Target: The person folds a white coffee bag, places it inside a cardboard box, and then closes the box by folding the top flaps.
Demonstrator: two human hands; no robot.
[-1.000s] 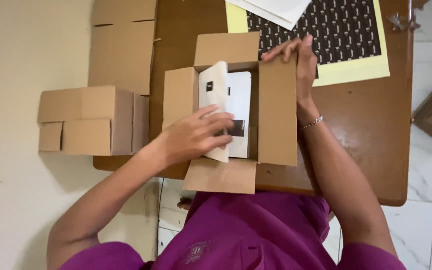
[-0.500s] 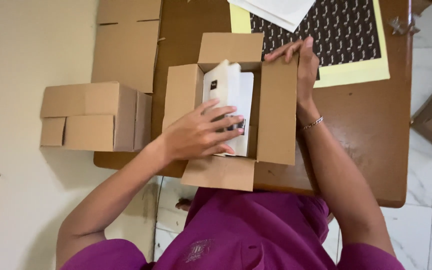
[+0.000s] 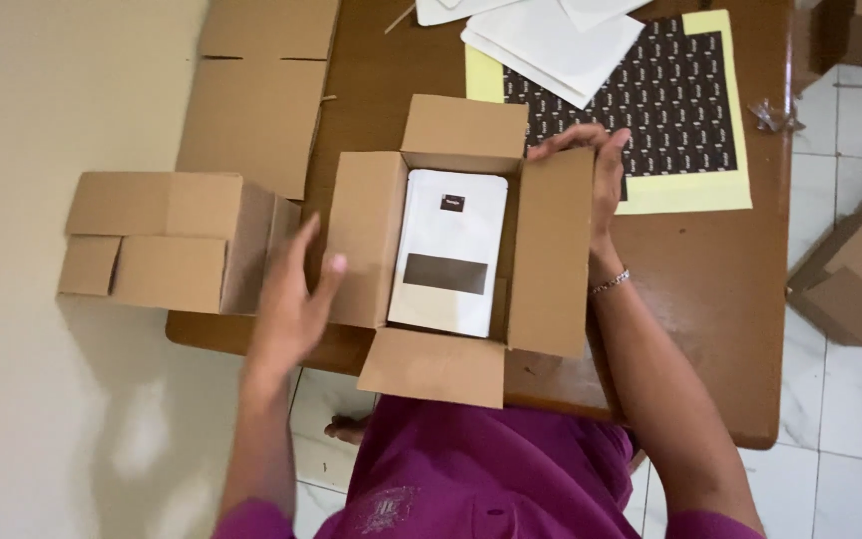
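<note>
**Open carton with white pouch inside, one hand on the flap, the other free**

An open brown corrugated cardboard box [image 3: 451, 250] sits on the brown wooden table [image 3: 710, 299], all four flaps spread outward. Flat on its bottom lies a white rectangular pouch with a small dark label and a dark window strip [image 3: 448, 252]; no hand touches it.

The right hand [image 3: 596, 165] grasps the top of the box's right-side flap: its fingers curl over the flap's far corner while the palm lies against the outer face. A thin bracelet [image 3: 611, 282] circles that wrist, nearer the body than the grip. Just beyond and to the right of this grip lies a yellow sheet covered with rows of small black stickers [image 3: 680, 110], and farther off, a loose stack of white paper sheets [image 3: 551, 40].

The left hand [image 3: 296, 299] is released, holding nothing, fingers straight and spread, the thumb pointing toward the box's left flap. It hovers just outside that flap; whether it touches the cardboard cannot be told. To its left, close by, stands a closed brown cardboard box [image 3: 167, 240] hanging over the table edge. Beyond that hand lies a flattened brown cardboard sheet [image 3: 256, 90]. More brown cartons [image 3: 860, 279] rest on the white tiled floor [image 3: 850, 419], well to the right of the gripping hand.
</note>
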